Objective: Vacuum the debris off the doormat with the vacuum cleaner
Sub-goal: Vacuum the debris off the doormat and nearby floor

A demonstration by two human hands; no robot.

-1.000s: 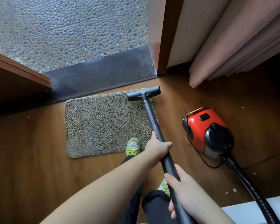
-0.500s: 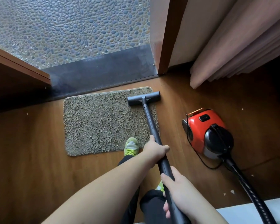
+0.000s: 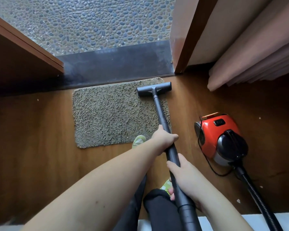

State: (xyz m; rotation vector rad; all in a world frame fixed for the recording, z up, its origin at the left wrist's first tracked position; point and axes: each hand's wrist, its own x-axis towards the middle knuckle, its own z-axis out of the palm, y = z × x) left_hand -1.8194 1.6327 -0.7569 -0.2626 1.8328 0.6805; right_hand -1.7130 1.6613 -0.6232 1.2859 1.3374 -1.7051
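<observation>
Head view: both hands, left [image 3: 164,139] and right [image 3: 184,178], grasp the wand [image 3: 162,119]; we keep the nozzle [image 3: 154,89] flat, stroking the mat [image 3: 113,114] in overlapping lanes

Wooden floor [image 3: 32,147], pebbled ground [image 3: 93,22] outside

The doormat [image 3: 117,114] lay on the wood floor [image 3: 32,139], its far edge just beside the threshold [image 3: 117,64]. The vacuum head [image 3: 154,89] sat on the mat's far right corner, and the wand [image 3: 160,114] ran back along the mat's right edge to the near side. The vacuum cleaner [image 3: 220,139] stood on the floor to the right of the mat, apart from it. The hose [image 3: 257,199] led from its near end toward the near right. A curtain [image 3: 257,52] hung at the far right.
</observation>
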